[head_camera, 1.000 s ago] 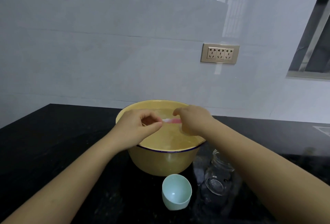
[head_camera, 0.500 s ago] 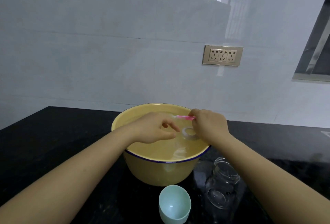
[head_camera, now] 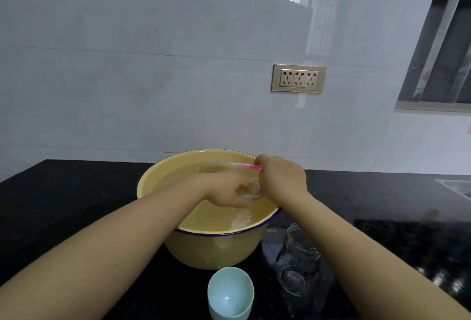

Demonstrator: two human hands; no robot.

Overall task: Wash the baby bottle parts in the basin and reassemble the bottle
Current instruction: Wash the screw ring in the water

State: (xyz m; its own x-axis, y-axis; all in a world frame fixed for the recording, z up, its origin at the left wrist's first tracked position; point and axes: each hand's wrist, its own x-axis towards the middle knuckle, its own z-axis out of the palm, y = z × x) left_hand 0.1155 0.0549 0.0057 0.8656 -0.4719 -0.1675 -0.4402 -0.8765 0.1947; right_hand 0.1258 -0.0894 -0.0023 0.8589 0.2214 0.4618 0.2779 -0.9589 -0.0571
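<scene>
A: What are the hands doing?

B: The left hand [head_camera: 225, 189] has its fingers curled round a clear part [head_camera: 251, 192], low at the water in the yellow basin [head_camera: 153, 179]. The right hand [head_camera: 283, 179] is clamped on the handle of a pink brush [head_camera: 248, 166], held just above that part.

A: Which step is this?

B: Scrubbing a small piece, I'd judge, so washing is midway. The glass bottle [head_camera: 298, 266] and mint cap [head_camera: 230, 296] sit apart on the desk [head_camera: 76, 192], just in front of the basin.

A: And next?

B: Probably bringing the bristles onto the part. It likely needs a firm hold, since wet plastic slips.
</scene>
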